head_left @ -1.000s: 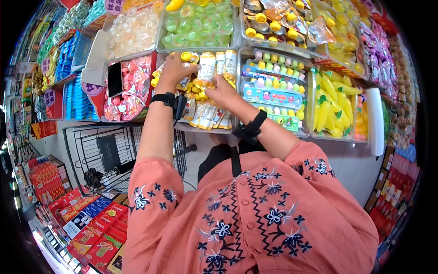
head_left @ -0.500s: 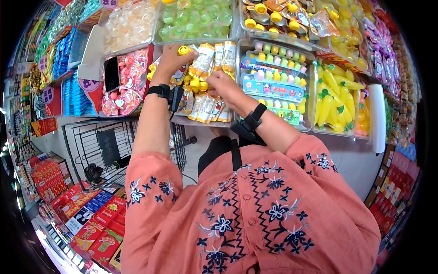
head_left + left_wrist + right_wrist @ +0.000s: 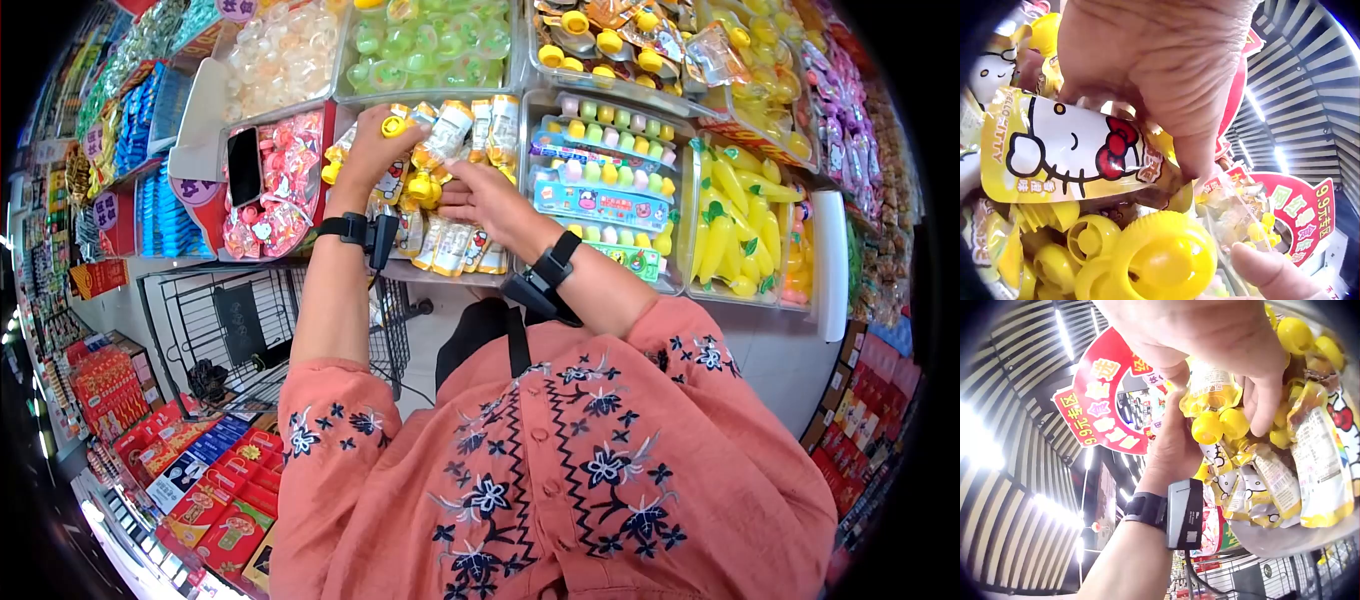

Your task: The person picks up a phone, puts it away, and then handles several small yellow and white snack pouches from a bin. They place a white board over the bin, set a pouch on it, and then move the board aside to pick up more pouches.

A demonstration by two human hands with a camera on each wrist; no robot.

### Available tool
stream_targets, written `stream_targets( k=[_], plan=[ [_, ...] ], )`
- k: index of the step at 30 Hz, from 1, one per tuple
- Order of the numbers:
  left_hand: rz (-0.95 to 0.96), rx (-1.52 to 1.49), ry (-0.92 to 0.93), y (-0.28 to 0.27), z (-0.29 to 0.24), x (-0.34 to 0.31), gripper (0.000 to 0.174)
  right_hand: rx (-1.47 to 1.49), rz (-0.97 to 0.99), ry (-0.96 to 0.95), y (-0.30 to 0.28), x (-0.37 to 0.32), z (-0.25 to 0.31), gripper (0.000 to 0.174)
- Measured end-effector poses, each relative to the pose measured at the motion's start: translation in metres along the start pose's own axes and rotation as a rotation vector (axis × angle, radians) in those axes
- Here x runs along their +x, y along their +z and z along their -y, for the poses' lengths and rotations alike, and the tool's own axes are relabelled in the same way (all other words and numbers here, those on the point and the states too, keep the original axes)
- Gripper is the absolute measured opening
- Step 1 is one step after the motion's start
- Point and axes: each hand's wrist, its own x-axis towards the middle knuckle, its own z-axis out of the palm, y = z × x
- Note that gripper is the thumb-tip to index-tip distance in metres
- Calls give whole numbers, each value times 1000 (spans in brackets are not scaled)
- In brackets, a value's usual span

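Note:
Both hands are in a clear bin (image 3: 338, 215) of Hello Kitty snack pouches with yellow screw caps. My left hand (image 3: 372, 150) grips at a Hello Kitty pouch (image 3: 1075, 147) on the bin's left side; its fingertips are hidden behind the pouch. Below the thumb in the left wrist view is a large yellow cap (image 3: 1169, 256). My right hand (image 3: 492, 200) reaches in from the right, its fingers fairly straight and thumb apart, around an upturned white-and-orange pouch (image 3: 1211, 384). Yellow caps (image 3: 424, 188) cluster between the hands. More pouches (image 3: 455, 248) lie along the front edge.
Pink candy packs (image 3: 275, 225) with a phone (image 3: 243, 165) on top fill the left bin. To the right are a bin of marshmallow-like candy packs (image 3: 600, 170) and yellow banana-shaped sweets (image 3: 730, 220). A wire cart (image 3: 275, 300) stands below left.
My right hand has uncurled its fingers and shifted slightly left toward the caps. The pouch between the hands leans more to the right. My left hand has stayed at nearly the same place.

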Motion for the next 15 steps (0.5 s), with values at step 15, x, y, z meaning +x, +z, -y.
stream_targets(
  k=[15],
  plan=[
    [-58, 34, 45, 7, -6, -3, 47, -21, -5, 94, 2, 3, 8, 55]
  ],
)
